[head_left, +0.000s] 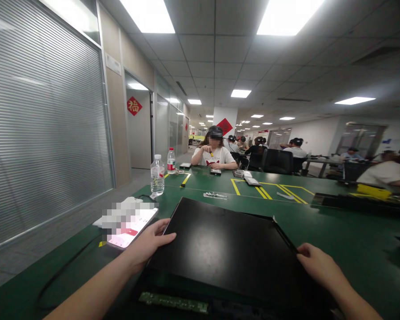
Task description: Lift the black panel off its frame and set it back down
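A large black display panel (216, 249) lies in front of me over the green table, its glossy face up and reflecting the ceiling light. Along its near edge shows a green circuit board (173, 303), partly in shadow. My left hand (153, 240) grips the panel's left edge, thumb on top and fingers mostly hidden. On the opposite side my right hand (316, 264) pinches the right edge, where a thin dark strip (285, 233) runs along the border. Just left of my left hand rests a lit smartphone (131, 229).
A clear water bottle (158, 175) and a red-capped bottle (171, 161) stand at the back left. A black cable (66, 262) curves over the table's left side. Across the table (346, 226) sits a person (216, 153). Dark parts and a yellow tray (373, 191) are at right.
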`<act>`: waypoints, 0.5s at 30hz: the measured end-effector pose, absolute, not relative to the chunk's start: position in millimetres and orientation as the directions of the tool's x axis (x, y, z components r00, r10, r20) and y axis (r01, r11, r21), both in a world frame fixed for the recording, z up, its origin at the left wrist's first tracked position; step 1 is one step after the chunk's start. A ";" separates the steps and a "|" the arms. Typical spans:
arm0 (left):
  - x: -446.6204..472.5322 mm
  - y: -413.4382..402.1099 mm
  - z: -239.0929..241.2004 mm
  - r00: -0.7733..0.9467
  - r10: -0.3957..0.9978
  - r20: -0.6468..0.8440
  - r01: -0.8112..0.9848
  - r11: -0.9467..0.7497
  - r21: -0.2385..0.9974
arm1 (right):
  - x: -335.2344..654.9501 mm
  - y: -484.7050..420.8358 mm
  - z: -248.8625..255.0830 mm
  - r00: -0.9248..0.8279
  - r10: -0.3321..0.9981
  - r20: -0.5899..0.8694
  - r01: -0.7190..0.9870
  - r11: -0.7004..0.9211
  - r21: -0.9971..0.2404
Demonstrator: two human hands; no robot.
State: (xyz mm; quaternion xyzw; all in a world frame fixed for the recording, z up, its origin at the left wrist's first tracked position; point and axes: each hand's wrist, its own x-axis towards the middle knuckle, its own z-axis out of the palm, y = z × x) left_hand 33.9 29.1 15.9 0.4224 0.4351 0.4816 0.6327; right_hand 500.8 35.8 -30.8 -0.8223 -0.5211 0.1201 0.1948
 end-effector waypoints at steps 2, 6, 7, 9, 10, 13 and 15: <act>33.3 29.7 15.9 0.158 0.977 -0.144 -0.240 0.180 0.954 | 502.0 36.4 -31.4 0.425 0.905 0.003 0.808 -0.378 -0.452; 33.2 29.3 18.8 0.149 0.982 -0.113 -0.221 0.145 0.965 | 504.2 36.5 -31.9 0.413 0.911 0.016 0.811 -0.359 -0.463; 33.4 28.8 19.9 0.146 0.984 -0.106 -0.214 0.136 0.967 | 504.4 36.3 -31.9 0.415 0.910 0.021 0.811 -0.359 -0.462; 34.3 27.4 22.1 0.143 0.985 -0.094 -0.207 0.122 0.971 | 504.6 36.0 -32.0 0.417 0.909 0.030 0.814 -0.359 -0.456; 34.9 26.7 23.2 0.148 0.985 -0.091 -0.205 0.121 0.971 | 504.7 35.9 -32.2 0.418 0.908 0.032 0.817 -0.360 -0.451; 37.1 24.8 25.9 0.163 0.984 -0.078 -0.217 0.113 0.970 | 504.8 35.5 -32.7 0.424 0.905 0.035 0.822 -0.368 -0.435; 38.4 24.0 27.4 0.168 0.984 -0.064 -0.231 0.102 0.968 | 504.1 34.8 -31.7 0.433 0.901 0.031 0.816 -0.377 -0.439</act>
